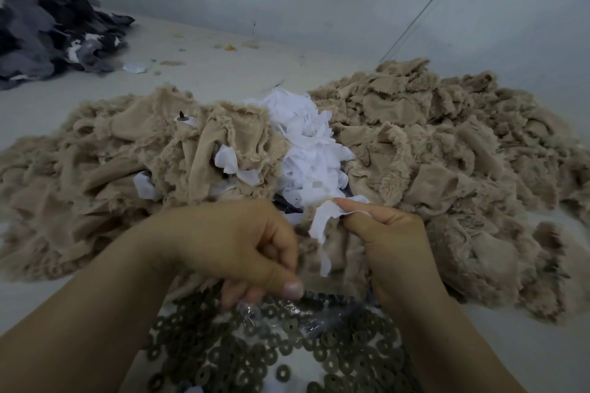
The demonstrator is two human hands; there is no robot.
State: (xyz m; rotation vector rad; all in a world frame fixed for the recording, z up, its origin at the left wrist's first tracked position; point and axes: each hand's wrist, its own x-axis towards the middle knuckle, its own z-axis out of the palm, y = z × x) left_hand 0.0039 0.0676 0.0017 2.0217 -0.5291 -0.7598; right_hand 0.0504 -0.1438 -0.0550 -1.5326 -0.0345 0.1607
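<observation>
Two heaps of tan fuzzy cloth [447, 143] lie close ahead, with a white scrap pile [306, 143] between them; the right hand [383, 233] pinches a white scrap [322, 223] just above the tan cloth; the left hand [255, 249] curls over small brown rings [335, 357], its hold too hidden to tell; dark grey cloth [41, 19] sits far left.

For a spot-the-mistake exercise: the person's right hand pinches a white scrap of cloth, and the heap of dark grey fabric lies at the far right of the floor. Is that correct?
One detail is wrong. The right hand does pinch the white scrap, but the head view shows the dark grey heap at the far left, not the far right.
</observation>
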